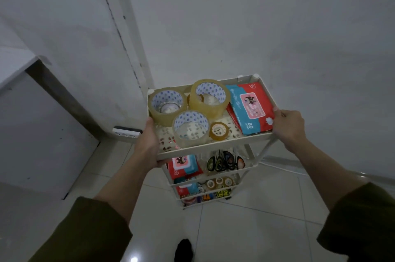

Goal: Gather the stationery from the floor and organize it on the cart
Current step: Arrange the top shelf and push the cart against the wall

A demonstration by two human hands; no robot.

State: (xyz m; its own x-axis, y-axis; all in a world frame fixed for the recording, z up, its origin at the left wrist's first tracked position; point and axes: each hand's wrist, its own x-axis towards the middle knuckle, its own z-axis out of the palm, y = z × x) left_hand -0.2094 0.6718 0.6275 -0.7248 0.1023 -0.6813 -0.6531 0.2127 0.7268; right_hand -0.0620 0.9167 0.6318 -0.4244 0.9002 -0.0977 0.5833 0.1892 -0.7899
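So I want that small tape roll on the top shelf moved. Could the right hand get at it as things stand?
Probably yes. The small tape roll lies uncovered near the front rim, nothing over it, but the right hand grips the top shelf edge and must let go first.

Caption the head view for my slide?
Both hands, left and right, grip the cart's top tray, holding tape rolls and wipes.

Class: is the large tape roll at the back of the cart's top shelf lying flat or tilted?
Tilted: the tape roll leans, one edge propped higher, its core opening angled toward the camera.
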